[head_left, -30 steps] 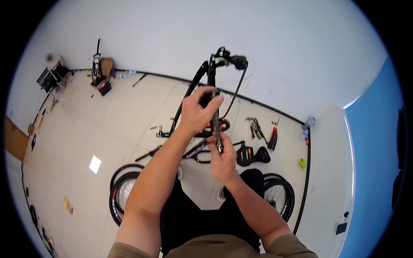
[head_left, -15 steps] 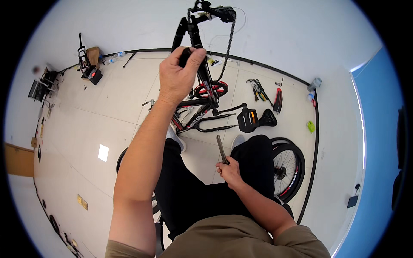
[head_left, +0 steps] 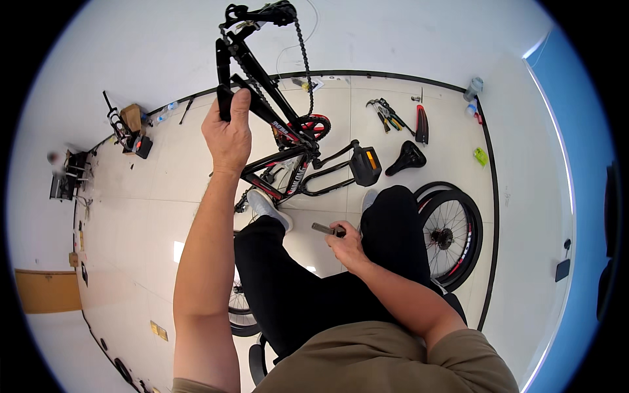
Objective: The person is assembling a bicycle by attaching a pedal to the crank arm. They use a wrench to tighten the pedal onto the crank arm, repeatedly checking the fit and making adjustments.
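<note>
My left hand [head_left: 228,141] is wrapped round a black tube of a bicycle frame [head_left: 285,129], which is tipped up on the floor in front of me. A chain [head_left: 305,62] hangs from the raised end of the frame down towards the red and black chainring [head_left: 320,126]. On the near side a black pedal [head_left: 365,164] with an orange reflector sits on its crank. My right hand [head_left: 348,249], low beside my right knee, holds a metal wrench [head_left: 322,228], its free end pointing left. The fingers hide the wrench's other end.
To the right lie a saddle [head_left: 406,158], several hand tools [head_left: 388,116] and a red and black fender-like piece [head_left: 421,124]. Wheels [head_left: 451,239] rest by my right leg, and another wheel [head_left: 242,308] by my left. A bicycle fork [head_left: 118,124] stands far left near a box.
The frame and my left hand have shifted left in view, and the frame leans more. In my right hand the wrench has swung from pointing up to pointing left. The saddle now shows clear of the pedal.
</note>
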Demonstrator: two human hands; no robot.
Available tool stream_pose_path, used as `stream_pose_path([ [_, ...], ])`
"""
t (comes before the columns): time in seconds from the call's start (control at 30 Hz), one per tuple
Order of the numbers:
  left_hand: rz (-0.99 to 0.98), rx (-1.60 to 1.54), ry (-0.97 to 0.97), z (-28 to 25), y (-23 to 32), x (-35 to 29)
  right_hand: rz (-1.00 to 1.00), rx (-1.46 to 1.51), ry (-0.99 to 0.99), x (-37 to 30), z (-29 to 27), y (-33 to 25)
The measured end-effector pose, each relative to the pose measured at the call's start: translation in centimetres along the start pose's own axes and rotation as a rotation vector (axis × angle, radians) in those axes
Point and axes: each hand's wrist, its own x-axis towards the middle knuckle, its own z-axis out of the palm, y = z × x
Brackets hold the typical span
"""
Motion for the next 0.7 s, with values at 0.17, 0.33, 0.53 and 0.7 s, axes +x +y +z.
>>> stream_pose_path([
  [0.17,0.085,-0.012,0.125,0.4,-0.7,-0.2,0.059,0.185,0.004,0.4,0.3,-0.5],
  [0.33,0.049,-0.032,0.105,0.3,-1.0,-0.3,0.051,0.228,0.006,0.8,0.2,-0.5],
  [0.53,0.108,-0.001,0.098,0.1,-1.1,-0.2,-0.197,0.555,-0.157,-0.7,-1.1,-4.4],
  [0.7,0.167,0.044,0.114,0.4,-0.6,-0.2,-0.607,0.645,-0.164,-4.6,-2.1,-11.0],
])
